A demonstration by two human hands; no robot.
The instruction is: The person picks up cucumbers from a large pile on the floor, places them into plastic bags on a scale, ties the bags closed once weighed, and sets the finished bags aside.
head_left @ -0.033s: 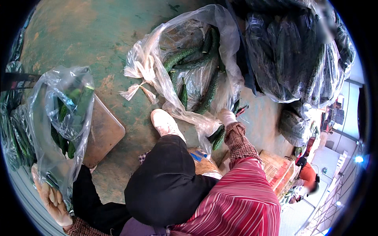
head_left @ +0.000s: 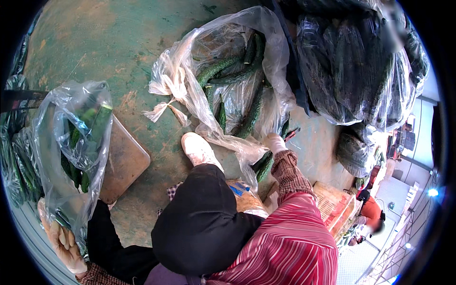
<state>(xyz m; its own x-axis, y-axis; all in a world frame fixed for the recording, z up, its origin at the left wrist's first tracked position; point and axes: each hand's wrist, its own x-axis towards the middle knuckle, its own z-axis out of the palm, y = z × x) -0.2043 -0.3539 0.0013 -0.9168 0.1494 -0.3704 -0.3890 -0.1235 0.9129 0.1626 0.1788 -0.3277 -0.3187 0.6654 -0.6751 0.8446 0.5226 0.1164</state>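
My left hand [head_left: 64, 244], in a pale glove, is at the lower left with its fingers curled in against the lower end of a clear plastic bag [head_left: 45, 142]. Green cucumbers [head_left: 76, 175] show through that bag. My right hand [head_left: 274, 143], also gloved, is closed at the near right rim of a larger open plastic bag [head_left: 187, 40]; its fingertips are partly hidden. Inside the larger bag lie several long, bumpy cucumbers [head_left: 232, 76]. Another cucumber [head_left: 264, 167] sits just below my right hand, beside the bag's crumpled edge.
A shallow tray-like board [head_left: 126, 161] lies under the left bag. Bagged dark cucumbers [head_left: 351, 66] are stacked at the upper right, and more bagged ones [head_left: 21, 166] line the left edge. A carton [head_left: 330, 204] stands right of my arm. A person in orange [head_left: 371, 211] is farther off.
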